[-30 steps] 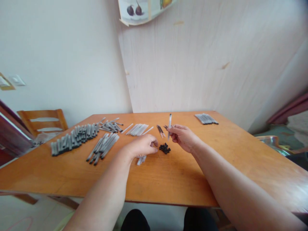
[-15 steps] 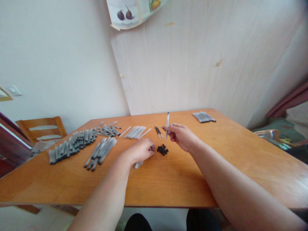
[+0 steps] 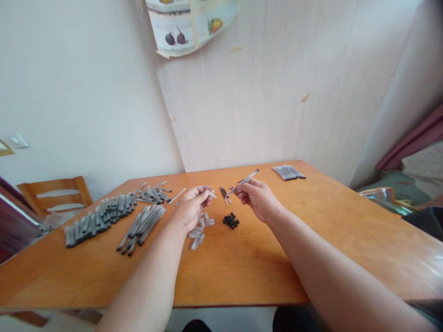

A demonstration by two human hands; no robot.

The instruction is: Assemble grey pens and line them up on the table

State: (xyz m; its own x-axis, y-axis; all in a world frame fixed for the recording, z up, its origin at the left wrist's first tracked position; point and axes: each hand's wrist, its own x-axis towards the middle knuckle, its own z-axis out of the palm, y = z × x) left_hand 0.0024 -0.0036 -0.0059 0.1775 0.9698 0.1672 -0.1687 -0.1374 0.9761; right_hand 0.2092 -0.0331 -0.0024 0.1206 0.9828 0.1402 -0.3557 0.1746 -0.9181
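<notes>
My right hand (image 3: 256,198) pinches a thin clear pen tube (image 3: 244,181), tilted with its far end up to the right. My left hand (image 3: 191,207) is raised off the table and pinches a small pale tip piece (image 3: 212,194) that points toward the tube's near end. The two parts are a short gap apart. Below the hands lie a heap of small black caps (image 3: 231,221) and a scatter of short clear pieces (image 3: 200,226) on the orange wooden table (image 3: 242,263).
Rows of grey pen parts (image 3: 100,214) and a bundle of grey barrels (image 3: 141,222) lie at left. More thin tubes (image 3: 154,193) sit behind them, and a finished bundle (image 3: 288,172) lies at the far right. A wooden chair (image 3: 51,191) stands left of the table.
My left hand rose from the table beside the black caps, holding a small tip piece. My right hand tilted the tube from upright toward the right. The camera view shifted slightly.
</notes>
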